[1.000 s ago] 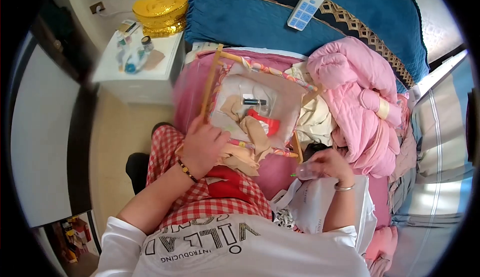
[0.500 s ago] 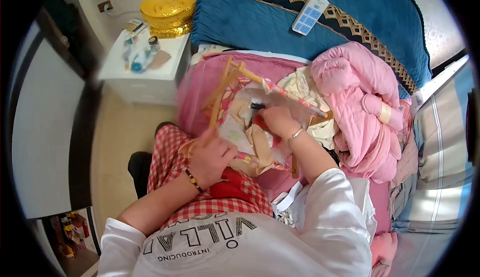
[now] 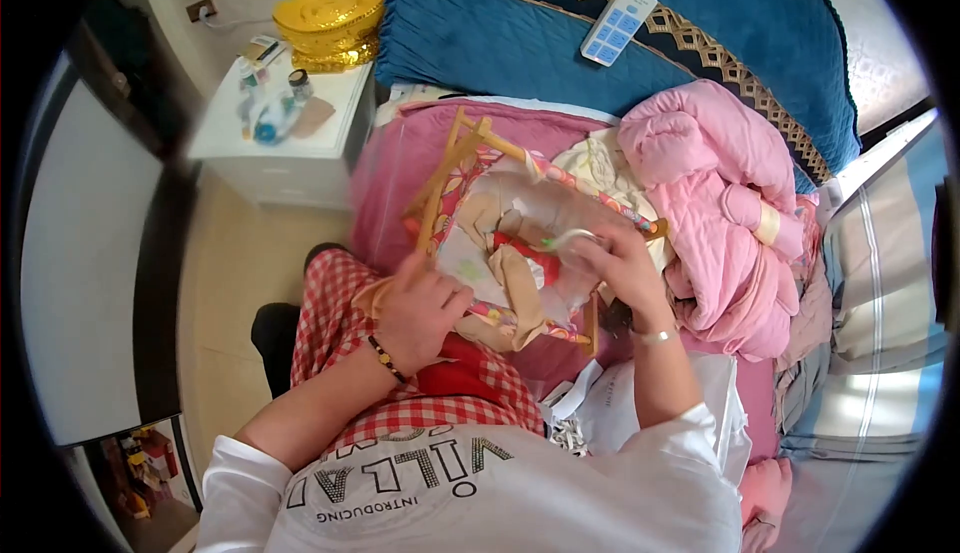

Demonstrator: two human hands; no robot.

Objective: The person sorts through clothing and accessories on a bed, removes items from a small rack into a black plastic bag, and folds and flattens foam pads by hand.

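A fabric basket on a wooden frame, trimmed in a colourful pattern, rests on the bed in front of me. Inside it lie beige cloth, a red item and pale plastic or lining. My left hand is closed on the basket's near left corner, its fingertips partly hidden. Over the basket's right side, my right hand grips a small whitish, rounded thing with a bit of green at its end; motion blurs it.
Pink quilted bedding is heaped to the right, beside cream cloth. A power strip lies on the blue headboard cover. At left stands a white nightstand with small bottles and a gold ornament.
My right hand has come up out of the basket and moved right and toward me, now with the whitish thing in its fingers. The left hand stays at the corner.
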